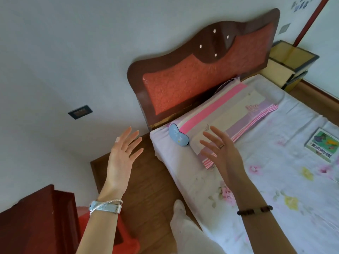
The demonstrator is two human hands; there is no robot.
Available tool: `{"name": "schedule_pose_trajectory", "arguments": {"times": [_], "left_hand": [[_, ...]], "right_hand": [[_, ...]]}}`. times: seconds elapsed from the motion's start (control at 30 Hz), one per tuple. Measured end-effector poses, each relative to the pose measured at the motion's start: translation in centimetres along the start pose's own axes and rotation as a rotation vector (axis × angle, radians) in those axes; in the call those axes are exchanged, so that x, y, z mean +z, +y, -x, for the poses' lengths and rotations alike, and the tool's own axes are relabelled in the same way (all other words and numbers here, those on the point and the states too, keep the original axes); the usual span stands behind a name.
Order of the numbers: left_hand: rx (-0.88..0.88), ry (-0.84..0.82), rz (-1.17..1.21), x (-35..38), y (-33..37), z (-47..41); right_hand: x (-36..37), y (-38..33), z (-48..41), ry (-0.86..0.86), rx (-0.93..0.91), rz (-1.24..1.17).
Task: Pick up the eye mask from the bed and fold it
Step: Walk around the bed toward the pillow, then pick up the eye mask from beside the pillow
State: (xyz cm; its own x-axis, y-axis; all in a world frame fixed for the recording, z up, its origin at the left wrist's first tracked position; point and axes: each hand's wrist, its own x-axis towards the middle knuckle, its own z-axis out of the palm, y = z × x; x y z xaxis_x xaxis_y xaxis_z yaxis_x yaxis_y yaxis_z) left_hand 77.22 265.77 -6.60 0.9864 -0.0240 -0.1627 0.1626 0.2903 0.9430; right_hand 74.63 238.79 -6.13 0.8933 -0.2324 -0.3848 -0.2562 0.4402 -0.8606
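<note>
Both hands raised with spread, empty fingers; the eye mask not yet touched.

The fingers of the right hand are splayed wide and grip nothing, hovering over the near end of the striped pillow; the left hand is just as open, held out over the wooden floor beside the bed. The eye mask, blue, lies flat at the bed's corner near the headboard, tucked against the pillow's end, left of the right hand. The likely risk: it sits close to the mattress edge, so a careless swipe could nudge it onto the floor, or a pinch could catch the pillow cover along with it.
</note>
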Motion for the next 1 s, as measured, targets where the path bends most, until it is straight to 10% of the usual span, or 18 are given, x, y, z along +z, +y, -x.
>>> {"name": "schedule_pose_trajectory", "arguments": {"times": [1.0], "left_hand": [[-0.397, -0.314, -0.443, -0.7, -13.8, -34.5]], "right_hand": [[3.9, 9.9, -23.9, 0.531, 0.185, -0.012]]}}
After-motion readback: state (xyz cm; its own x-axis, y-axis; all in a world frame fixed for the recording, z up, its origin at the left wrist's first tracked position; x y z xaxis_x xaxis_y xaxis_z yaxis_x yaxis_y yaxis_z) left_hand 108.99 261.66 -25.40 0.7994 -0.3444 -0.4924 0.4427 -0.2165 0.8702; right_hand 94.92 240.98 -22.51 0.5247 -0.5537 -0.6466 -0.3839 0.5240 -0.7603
